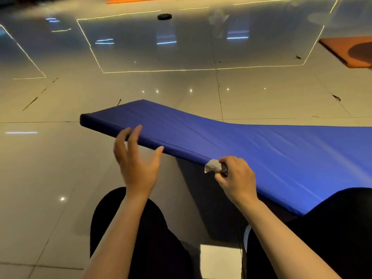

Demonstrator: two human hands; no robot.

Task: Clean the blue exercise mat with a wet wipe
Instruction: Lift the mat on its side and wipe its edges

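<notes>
The blue exercise mat (251, 150) stretches from the right edge of the picture toward the centre-left, its left end lifted off the tiled floor (50, 178) and casting a dark shadow beneath it. Its right portion runs out of frame, and the near right corner is hidden behind the person's dark-clad right knee (342, 218), so how the mat is supported there cannot be seen.

The right hand (235, 178) is curled around a crumpled pale wet wipe (213, 166), pressing it against the near edge of the mat. Only a small bunched part of the wipe shows past the fingers; the rest is tucked inside the grip.

The left hand (136, 158) is spread and relaxed at the mat's near edge, further left. Its fingertips overlap the edge and the thumb tip reaches the edge from below, but whether the hand bears on the mat or sits just off it is hard to tell. It grips nothing.

The left knee (141, 228) fills the lower centre. Between the 2 knees a white patch (221, 260) shows, too cropped to identify.

Farther off, the glossy floor reflects ceiling lights. A small dark round object (164, 16) lies on it near the top; what it is cannot be made out. An orange mat (346, 51) is cut off at the right edge, and another orange strip (138, 0) sits at the very top.
</notes>
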